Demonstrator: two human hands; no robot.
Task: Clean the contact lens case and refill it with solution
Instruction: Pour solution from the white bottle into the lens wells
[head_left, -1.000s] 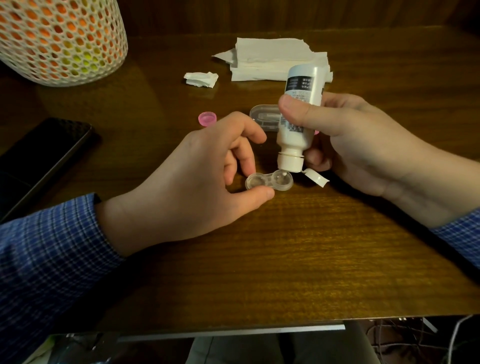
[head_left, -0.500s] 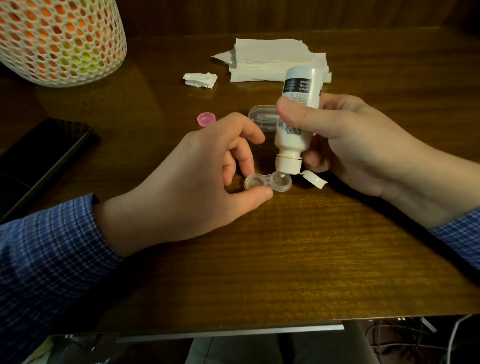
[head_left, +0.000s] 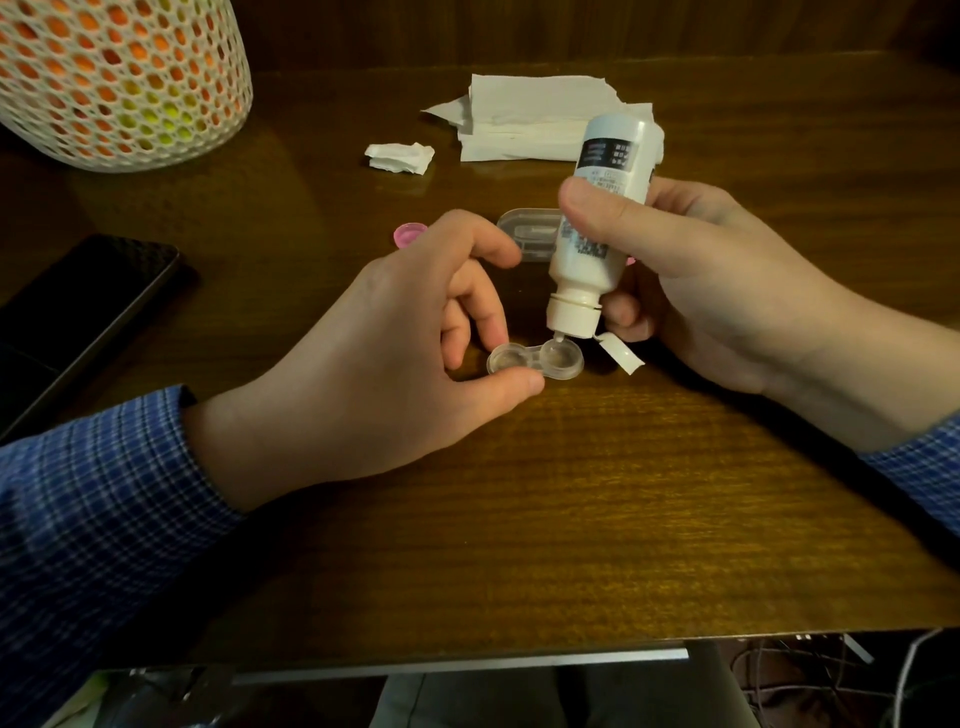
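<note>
Blue checked cloth of a sleeve (head_left: 98, 514) is seen at the far left, above which a dark phone (head_left: 78, 317) lies flat on the brown wooden surface (head_left: 571, 519). At the back left corner a white mesh lamp (head_left: 114, 78) glowing orange and yellow is stood. Further right, a small pink cap (head_left: 409, 233) is laid on the wood, with a crumpled scrap of tissue (head_left: 399, 157) behind it.

The left hand (head_left: 374, 374) is placed near the middle, its grip closed lightly on the clear contact lens case (head_left: 535, 359): the left well is pinched between the thumb at the near edge and a curled finger at the far edge. The case is rested flat on the surface, both wells uncovered. A clear plastic box (head_left: 530, 231) is partly hidden behind the left forefinger and the bottle.

Over the right well a white solution bottle (head_left: 597, 228) is held upside down, slightly tilted, its nozzle just above or touching the well; which cannot be told. Its flip lid (head_left: 621, 356) is hung open beside the nozzle. The bottle is wrapped by the right hand (head_left: 727, 291), thumb pressed across the front and fingers curled behind. A stack of white tissues (head_left: 535, 119) is piled behind the bottle, at the back.
</note>
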